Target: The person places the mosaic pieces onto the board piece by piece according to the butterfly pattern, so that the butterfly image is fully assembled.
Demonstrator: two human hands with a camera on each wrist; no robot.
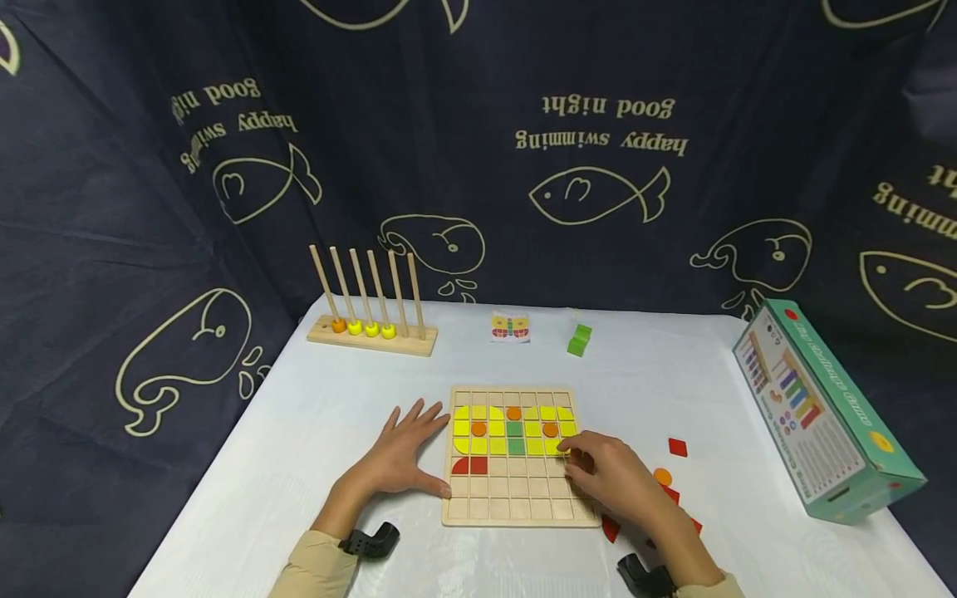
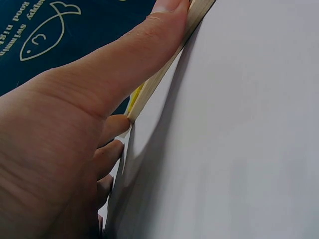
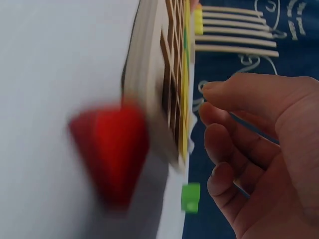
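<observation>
A wooden grid board (image 1: 523,523) lies flat in the middle of the white-covered bench (image 1: 254,482). The left hand (image 1: 402,453) rests at its left edge, fingers spread and grip wide apart, the thumb touching the rim. The right hand (image 1: 609,469) is over the board's right edge — thumb and fingers loosely curled, their tips slightly apart — with the index fingertip at a yellow tile; whether it touches, I cannot tell.

Yellow tiles (image 1: 497,446) form two blocks on the board, an orange disc (image 1: 478,428) set in each. Between them sit two green squares (image 1: 516,446) with a third orange disc above. In the row below, at the left, a red quarter-round (image 1: 461,466) adjoins a red square (image 1: 478,465).

Beside the right forearm lie loose red pieces (image 1: 677,448) and one orange disc. Farther back stand a rod stand (image 1: 370,339) with one orange and three yellow beads, a butterfly card (image 1: 511,328) and green blocks (image 1: 579,340). A green box (image 1: 830,415) stands at the right, before a dark fish-patterned cloth (image 1: 463,100).
</observation>
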